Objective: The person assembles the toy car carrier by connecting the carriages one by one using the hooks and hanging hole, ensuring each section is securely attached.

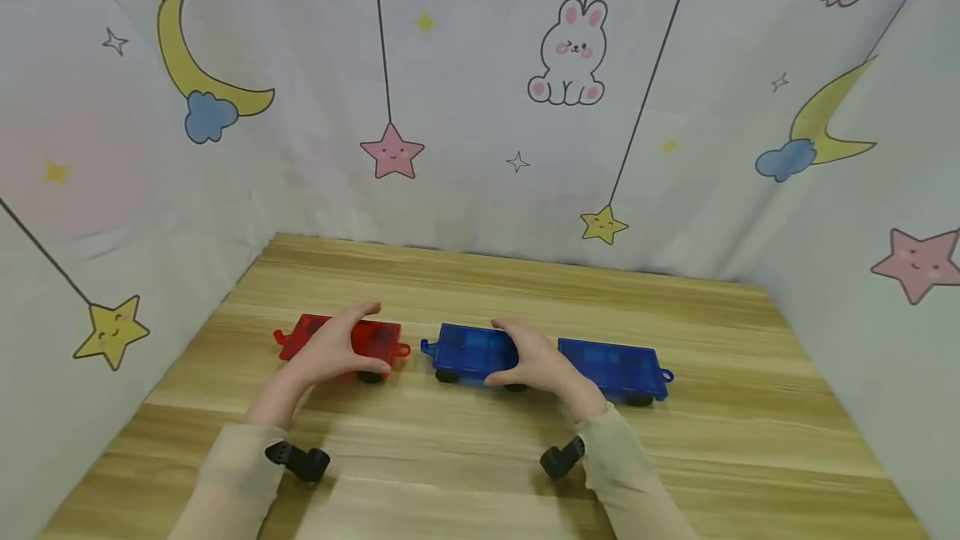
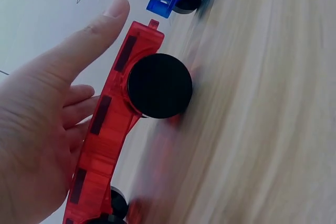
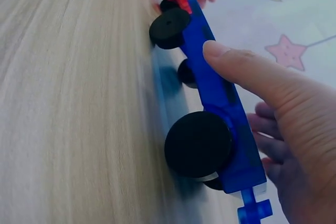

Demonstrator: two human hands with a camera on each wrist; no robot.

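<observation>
A translucent red toy wagon (image 1: 378, 338) with black wheels stands on the left, a hook at its left end and a ring at its right. My left hand (image 1: 333, 350) arches over it; in the left wrist view the thumb (image 2: 100, 38) is stretched out, off the wagon's side. To the right is a translucent blue wagon (image 1: 468, 348), its hook pointing at the red ring across a small gap. My right hand (image 1: 540, 361) grips this wagon at its right part, thumb (image 3: 231, 61) against its side. Beyond that hand stands a second blue wagon (image 1: 615, 365).
All three wagons stand in a row on a wood-grain table (image 1: 450, 457). A white curtain (image 1: 480, 190) printed with stars, moons and a rabbit rises behind the table and at both sides. Each sleeve carries a small black wrist camera (image 1: 303, 462).
</observation>
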